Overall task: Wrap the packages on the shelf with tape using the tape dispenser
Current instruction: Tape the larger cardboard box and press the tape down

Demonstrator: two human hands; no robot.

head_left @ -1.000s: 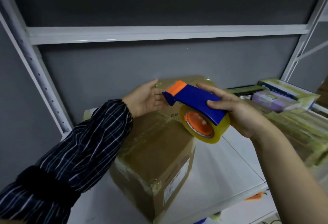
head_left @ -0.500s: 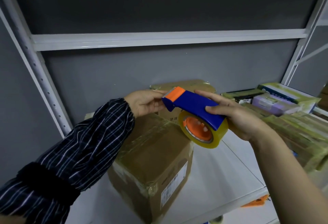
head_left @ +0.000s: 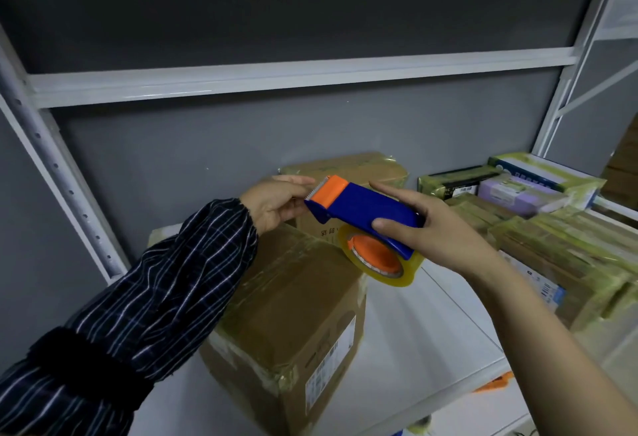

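Two hands in view, both at the tape dispenser [head_left: 362,209].

Look: blue plastic body with an orange cap at the nose. A serrated blade [head_left: 316,188] sits at the nose's very edge. A roll of clear, yellowish tape [head_left: 409,271] hangs under the body on an orange hub [head_left: 374,254], with the hub's open face turned toward me.

Orientation: I read the long axis as running from upper left to lower right. The blade end points left and slightly up, toward the left hand [head_left: 276,200]. The roll end sits lower, on the right.

Position: it is held in the air above the far right corner of the front cardboard box [head_left: 293,297]. A second cardboard box [head_left: 345,168] stands against the grey wall behind it. Both boxes stand on the white shelf board [head_left: 414,349] and already carry glossy tape.

Right hand [head_left: 438,232]: clamped around the blue body at the roll end, thumb on the near side and fingers laid over the top.

Left hand: at the blade end, thumb reaching toward the orange cap. The nose partly hides its fingers, so I cannot tell whether it pinches anything. The sleeve is dark with thin stripes.

A stack of taped packages [head_left: 569,256] lies on the right of the shelf.
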